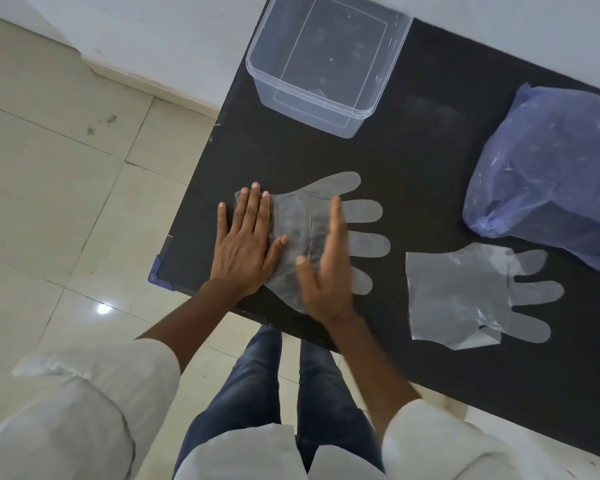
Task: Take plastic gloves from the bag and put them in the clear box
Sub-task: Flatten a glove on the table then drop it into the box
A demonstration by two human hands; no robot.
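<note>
Tabletop: the black matte tabletop [413, 161] fills the right of the frame.
Bag: a crumpled blue translucent plastic bag [548, 174] lies at the right edge, its mouth facing lower left.
Box: the clear rectangular plastic box [326, 60], lidless and seemingly empty, stands at top centre.
Gloves: one thin clear plastic glove [361, 211] lies flat at centre; a second clear glove [471, 296] waits right of it.
Hands: left hand [245, 244] presses the cuff flat, pinning it; right hand [326, 271], fingers spread and blurred, lies open on the palm area, likely smoothing it for folding. Neither grips.
</note>
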